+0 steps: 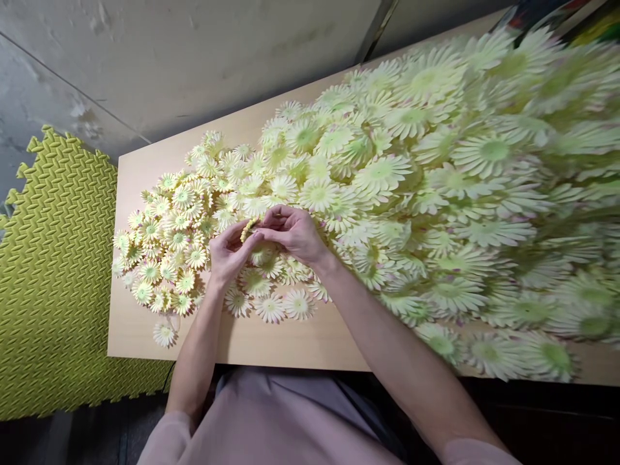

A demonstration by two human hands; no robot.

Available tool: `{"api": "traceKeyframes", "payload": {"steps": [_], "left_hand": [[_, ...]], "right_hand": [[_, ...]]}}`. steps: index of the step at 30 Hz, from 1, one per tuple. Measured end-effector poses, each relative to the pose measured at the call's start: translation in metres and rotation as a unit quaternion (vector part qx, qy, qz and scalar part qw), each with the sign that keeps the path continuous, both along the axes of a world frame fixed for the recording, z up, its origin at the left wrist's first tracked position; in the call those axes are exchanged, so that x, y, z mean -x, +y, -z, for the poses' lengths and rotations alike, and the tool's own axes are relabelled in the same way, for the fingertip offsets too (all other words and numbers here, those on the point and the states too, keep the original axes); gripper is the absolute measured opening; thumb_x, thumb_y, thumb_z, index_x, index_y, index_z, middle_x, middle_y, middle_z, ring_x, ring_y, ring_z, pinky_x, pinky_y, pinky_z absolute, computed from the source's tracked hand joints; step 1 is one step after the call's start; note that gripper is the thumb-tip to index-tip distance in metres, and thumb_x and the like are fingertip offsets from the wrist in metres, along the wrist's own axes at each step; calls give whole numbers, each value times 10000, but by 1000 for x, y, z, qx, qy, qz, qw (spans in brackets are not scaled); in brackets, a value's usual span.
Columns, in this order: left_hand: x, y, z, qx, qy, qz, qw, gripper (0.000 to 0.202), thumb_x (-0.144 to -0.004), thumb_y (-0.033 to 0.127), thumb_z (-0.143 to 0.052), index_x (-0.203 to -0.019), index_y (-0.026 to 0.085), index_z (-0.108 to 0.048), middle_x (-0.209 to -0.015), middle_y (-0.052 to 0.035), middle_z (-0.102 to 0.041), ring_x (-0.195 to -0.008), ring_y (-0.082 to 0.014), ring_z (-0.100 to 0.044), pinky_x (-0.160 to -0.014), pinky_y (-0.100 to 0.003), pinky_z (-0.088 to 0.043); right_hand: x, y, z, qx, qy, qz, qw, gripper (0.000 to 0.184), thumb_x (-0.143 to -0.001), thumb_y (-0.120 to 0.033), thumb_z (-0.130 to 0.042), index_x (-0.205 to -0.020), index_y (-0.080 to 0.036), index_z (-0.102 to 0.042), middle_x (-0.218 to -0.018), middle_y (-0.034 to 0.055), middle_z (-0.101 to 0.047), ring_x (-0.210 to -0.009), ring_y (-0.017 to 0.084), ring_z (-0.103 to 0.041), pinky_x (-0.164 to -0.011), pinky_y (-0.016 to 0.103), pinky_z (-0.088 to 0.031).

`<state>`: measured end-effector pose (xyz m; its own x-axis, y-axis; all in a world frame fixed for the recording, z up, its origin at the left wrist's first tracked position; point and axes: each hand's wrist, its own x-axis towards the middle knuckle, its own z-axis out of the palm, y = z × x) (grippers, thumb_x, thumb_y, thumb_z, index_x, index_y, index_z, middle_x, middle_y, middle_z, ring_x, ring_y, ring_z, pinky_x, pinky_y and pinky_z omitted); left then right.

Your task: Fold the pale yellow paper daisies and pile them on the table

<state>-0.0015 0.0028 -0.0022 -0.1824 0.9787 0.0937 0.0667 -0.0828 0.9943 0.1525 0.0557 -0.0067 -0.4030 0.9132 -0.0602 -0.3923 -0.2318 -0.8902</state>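
Observation:
Over the heaped artificial flowers, my two hands meet in the middle of the head view. A small yellow flower piece, seen edge-on, is pinched between the thumb and fingers of my left hand. My right hand comes in from the right, its thumb and forefinger pressed together beside that piece; whatever lies between these fingertips is too small to tell. Small pale-yellow flower heads with pinkish petal tips are piled to the left of my hands. Larger greenish-white flower heads spread under and to the right of them.
The flowers lie on a long light-wood tabletop. A single flower head sits near its front left. Yellow foam matting stands at the left end, and a stained grey wall runs behind. Blurred colourful items show at the upper right.

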Motion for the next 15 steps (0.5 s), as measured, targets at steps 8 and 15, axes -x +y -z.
{"api": "traceKeyframes", "payload": {"steps": [8,15], "left_hand": [[-4,-2,-4,-28,68,-31,997,377,-865,407,-668,-1208,257,-617,-874,-48,-741,-624,-106,-638,-538,-230,-490],[-1,-2,-3,-159,202,-49,965,125,-890,285,-618,-965,229,-700,-1066,-80,-723,-985,-184,-688,-706,-278,-595]], "right_hand": [[1,-1,-4,6,3,8,1000,276,-606,-267,-893,-748,-205,-664,-750,-14,-744,-696,133,-708,-703,268,-607],[2,0,0,0,8,18,1000,263,-622,-266,-887,-740,-211,-658,-777,-11,-757,-730,136,-722,-725,268,-607]]}}
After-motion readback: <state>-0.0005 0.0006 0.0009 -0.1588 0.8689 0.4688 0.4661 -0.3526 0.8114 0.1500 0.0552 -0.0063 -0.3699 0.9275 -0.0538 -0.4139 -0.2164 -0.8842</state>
